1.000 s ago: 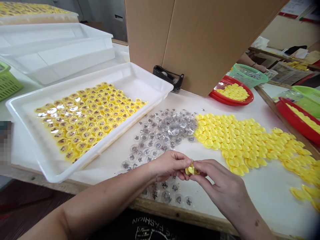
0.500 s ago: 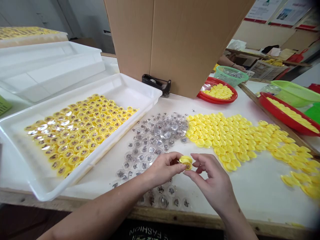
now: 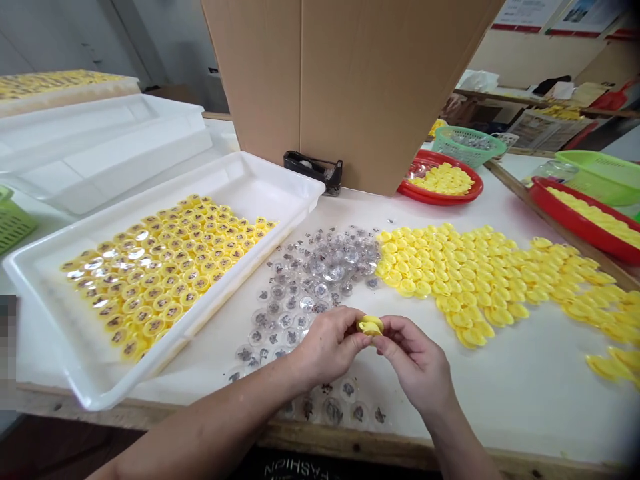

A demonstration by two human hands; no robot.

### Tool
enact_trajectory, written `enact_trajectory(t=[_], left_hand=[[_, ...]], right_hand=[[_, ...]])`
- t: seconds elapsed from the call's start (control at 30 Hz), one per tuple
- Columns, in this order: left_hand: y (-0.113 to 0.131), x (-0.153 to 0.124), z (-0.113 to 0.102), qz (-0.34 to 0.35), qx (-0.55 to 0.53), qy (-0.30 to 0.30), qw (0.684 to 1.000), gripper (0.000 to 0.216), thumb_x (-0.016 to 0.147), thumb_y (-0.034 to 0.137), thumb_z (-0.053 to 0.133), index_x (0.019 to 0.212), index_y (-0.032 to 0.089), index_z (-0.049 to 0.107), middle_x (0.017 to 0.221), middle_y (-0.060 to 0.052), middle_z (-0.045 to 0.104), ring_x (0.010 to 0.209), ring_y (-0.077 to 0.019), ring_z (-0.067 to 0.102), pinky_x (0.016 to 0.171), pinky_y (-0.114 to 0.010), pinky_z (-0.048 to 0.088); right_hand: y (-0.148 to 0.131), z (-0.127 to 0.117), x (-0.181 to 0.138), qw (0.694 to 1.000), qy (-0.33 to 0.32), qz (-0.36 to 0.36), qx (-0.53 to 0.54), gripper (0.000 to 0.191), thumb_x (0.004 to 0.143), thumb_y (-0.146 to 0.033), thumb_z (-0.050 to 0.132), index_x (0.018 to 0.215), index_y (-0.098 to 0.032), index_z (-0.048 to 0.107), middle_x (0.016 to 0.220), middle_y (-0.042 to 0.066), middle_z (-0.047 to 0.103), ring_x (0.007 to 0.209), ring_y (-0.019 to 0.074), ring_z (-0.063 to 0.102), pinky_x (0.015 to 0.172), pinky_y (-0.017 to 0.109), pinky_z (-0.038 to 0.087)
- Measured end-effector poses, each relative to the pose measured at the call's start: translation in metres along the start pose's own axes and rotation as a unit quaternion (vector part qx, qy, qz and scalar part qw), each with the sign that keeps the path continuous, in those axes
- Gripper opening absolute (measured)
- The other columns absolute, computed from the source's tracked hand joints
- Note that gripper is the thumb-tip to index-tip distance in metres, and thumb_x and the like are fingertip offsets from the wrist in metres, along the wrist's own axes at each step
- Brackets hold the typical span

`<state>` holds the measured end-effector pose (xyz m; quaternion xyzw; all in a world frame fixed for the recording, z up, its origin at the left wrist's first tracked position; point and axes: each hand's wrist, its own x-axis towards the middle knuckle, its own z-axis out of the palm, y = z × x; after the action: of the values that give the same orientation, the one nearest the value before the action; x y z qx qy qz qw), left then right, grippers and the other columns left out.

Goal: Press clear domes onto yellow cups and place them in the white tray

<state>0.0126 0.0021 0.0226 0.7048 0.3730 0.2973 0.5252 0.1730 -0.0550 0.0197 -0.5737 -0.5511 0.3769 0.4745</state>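
A small yellow plastic cap [image 3: 371,325] is pinched between my left hand [image 3: 330,345] and my right hand [image 3: 413,357], just above the white work table [image 3: 525,407]. Clear round capsules with dark prints inside [image 3: 300,293] lie scattered beneath and left of my hands. To the right spreads a layer of loose yellow caps [image 3: 470,280]. A white plastic tray [image 3: 170,347] on my left holds close rows of yellow capsules [image 3: 160,267].
Behind the table stand a tall cardboard panel [image 3: 350,87] and a black tape dispenser [image 3: 313,170]. A red dish of yellow caps [image 3: 440,183], a green basket [image 3: 467,143] and a red tray [image 3: 580,220] sit at the back right. Stacked white trays [image 3: 100,147] fill the back left.
My right fingers have closed onto the yellow cap, which my left hand held alone before. The hands now pinch it together, and the view has shifted slightly.
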Motion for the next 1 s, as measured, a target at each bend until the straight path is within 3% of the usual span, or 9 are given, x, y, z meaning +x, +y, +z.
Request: enact_trajectory(t=[0.13, 0.2, 0.33, 0.47, 0.77, 1.0], left_hand=[[-0.009, 0.004, 0.003, -0.071, -0.196, -0.056, 0.976, 0.024, 0.075, 0.031, 0.065, 0.091, 0.014, 0.063, 0.078, -0.004, 0.061, 0.069, -0.0134, 0.054, 0.064, -0.024, 0.041], [-0.014, 0.007, 0.005, -0.1, -0.258, -0.053, 0.96, 0.032, 0.072, 0.037, 0.068, 0.092, 0.013, 0.061, 0.075, -0.004, 0.06, 0.064, -0.0116, 0.054, 0.061, -0.024, 0.042], [-0.018, 0.011, 0.008, -0.135, -0.289, -0.026, 0.947, 0.039, 0.069, 0.046, 0.069, 0.084, 0.012, 0.059, 0.069, -0.003, 0.059, 0.056, -0.0101, 0.053, 0.056, -0.024, 0.043], [-0.019, 0.01, 0.009, -0.12, -0.355, -0.043, 0.926, 0.049, 0.075, 0.057, 0.06, 0.086, 0.01, 0.06, 0.063, -0.003, 0.058, 0.054, -0.0101, 0.054, 0.055, -0.024, 0.044], [-0.016, 0.007, 0.009, -0.156, -0.414, -0.06, 0.895, 0.042, 0.071, 0.047, 0.07, 0.09, 0.01, 0.062, 0.065, -0.003, 0.061, 0.055, -0.01, 0.057, 0.052, -0.021, 0.043], [-0.014, 0.006, 0.009, -0.141, -0.406, -0.07, 0.9, 0.038, 0.077, 0.042, 0.066, 0.101, 0.012, 0.064, 0.069, -0.003, 0.063, 0.055, -0.0081, 0.055, 0.052, -0.02, 0.043]], right_hand=[[0.013, -0.003, 0.002, 0.998, 0.031, 0.03, 0.034, 0.02, 0.078, -0.035, 0.068, 0.091, -0.02, 0.064, 0.078, 0.002, 0.066, 0.069, 0.0151, 0.062, 0.065, 0.024, 0.055], [0.023, -0.003, 0.004, 0.996, 0.042, 0.05, 0.067, 0.025, 0.075, -0.037, 0.071, 0.092, -0.02, 0.066, 0.078, 0.003, 0.067, 0.068, 0.0162, 0.062, 0.063, 0.026, 0.055], [0.033, 0.002, 0.009, 0.984, 0.049, 0.098, 0.142, 0.034, 0.066, -0.04, 0.077, 0.088, -0.016, 0.068, 0.073, 0.005, 0.066, 0.061, 0.017, 0.059, 0.057, 0.029, 0.052], [0.027, 0.008, 0.008, 0.968, 0.053, 0.108, 0.222, 0.027, 0.07, -0.038, 0.075, 0.085, -0.017, 0.068, 0.068, 0.003, 0.064, 0.058, 0.0134, 0.055, 0.055, 0.027, 0.047], [0.033, 0.008, 0.002, 0.969, 0.043, 0.081, 0.228, 0.021, 0.071, -0.031, 0.076, 0.084, -0.019, 0.065, 0.071, -0.001, 0.062, 0.057, 0.0104, 0.052, 0.054, 0.025, 0.043], [0.028, 0.008, 0.002, 0.966, 0.024, 0.08, 0.245, 0.018, 0.077, -0.033, 0.07, 0.088, -0.019, 0.065, 0.068, -0.001, 0.061, 0.058, 0.0118, 0.054, 0.055, 0.026, 0.044]])
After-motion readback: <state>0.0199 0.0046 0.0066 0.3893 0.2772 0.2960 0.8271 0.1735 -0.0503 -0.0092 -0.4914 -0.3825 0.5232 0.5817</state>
